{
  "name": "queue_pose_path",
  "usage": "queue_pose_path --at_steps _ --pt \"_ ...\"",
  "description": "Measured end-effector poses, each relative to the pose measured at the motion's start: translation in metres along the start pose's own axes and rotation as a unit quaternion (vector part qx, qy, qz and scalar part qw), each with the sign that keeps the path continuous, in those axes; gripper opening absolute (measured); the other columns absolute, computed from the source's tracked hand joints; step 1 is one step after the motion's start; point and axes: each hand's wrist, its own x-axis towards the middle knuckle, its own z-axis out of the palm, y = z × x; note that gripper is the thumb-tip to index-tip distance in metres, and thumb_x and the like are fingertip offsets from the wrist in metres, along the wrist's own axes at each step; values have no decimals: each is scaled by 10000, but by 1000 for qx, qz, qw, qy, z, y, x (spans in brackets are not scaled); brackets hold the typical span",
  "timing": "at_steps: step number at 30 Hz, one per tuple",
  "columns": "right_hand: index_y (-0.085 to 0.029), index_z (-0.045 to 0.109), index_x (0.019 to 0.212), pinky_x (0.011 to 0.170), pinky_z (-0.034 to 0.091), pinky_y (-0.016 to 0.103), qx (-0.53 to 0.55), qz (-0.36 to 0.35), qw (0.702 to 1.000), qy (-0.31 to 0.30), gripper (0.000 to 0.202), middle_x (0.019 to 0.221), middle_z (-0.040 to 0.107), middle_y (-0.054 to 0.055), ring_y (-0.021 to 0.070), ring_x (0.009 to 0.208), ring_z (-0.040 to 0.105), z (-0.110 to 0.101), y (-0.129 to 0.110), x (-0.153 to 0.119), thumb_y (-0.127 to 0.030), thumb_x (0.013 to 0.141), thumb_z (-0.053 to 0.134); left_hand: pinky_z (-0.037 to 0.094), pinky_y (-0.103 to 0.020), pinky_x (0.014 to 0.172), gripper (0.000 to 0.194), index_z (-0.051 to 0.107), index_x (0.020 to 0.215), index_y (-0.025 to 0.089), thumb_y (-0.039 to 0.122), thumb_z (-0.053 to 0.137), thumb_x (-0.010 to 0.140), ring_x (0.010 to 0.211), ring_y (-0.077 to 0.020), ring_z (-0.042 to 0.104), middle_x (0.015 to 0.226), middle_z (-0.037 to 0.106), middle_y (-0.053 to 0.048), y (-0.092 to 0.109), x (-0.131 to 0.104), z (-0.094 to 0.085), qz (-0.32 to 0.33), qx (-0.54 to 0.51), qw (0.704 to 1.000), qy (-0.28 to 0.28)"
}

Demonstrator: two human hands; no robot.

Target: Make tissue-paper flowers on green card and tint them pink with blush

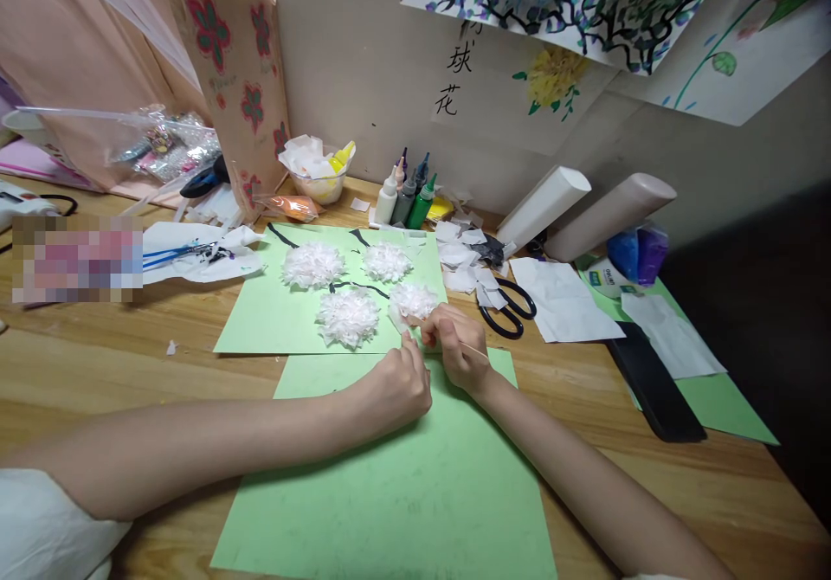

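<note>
Wooden bench [130,364] against a grey wall [363,69] hung with flower pictures [555,78]. Upper green sheet [253,325] bears four white paper flowers [347,316]; second green sheet [389,493] lies nearer the person. Scissors [503,327] to the right. Right hand [458,346]: fingers curled closed, pinching a thin stick [475,351]. Left hand [402,379]: nearly closed, fingertips pinching a tissue piece [396,319] at the lower-right flower [416,299].

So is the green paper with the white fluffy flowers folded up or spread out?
Spread out: the green sheet lies flat on the wooden table, with four fluffy white flowers across its face.
</note>
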Motion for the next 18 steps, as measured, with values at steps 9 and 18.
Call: queue_pose_path --at_steps 9,18 --pt "-206 394 624 593 354 291 -25 18 999 -16 384 567 445 7 143 573 420 3 1 2 -221 960 208 336 -292 483 290 623 929 -56 128 423 829 644 -231 619 900 647 -286 0 0 2 2 0 1000 3" --pt "-213 366 602 548 330 292 -14 1 1000 9 394 536 405 -2 141 527 390 4 -2 -1 -227 960 202 340 -285 477 274 619 928 -55 91 423 803 634 -232 619 896 647 -288 -2 1 -2 13 -4 1000 -8"
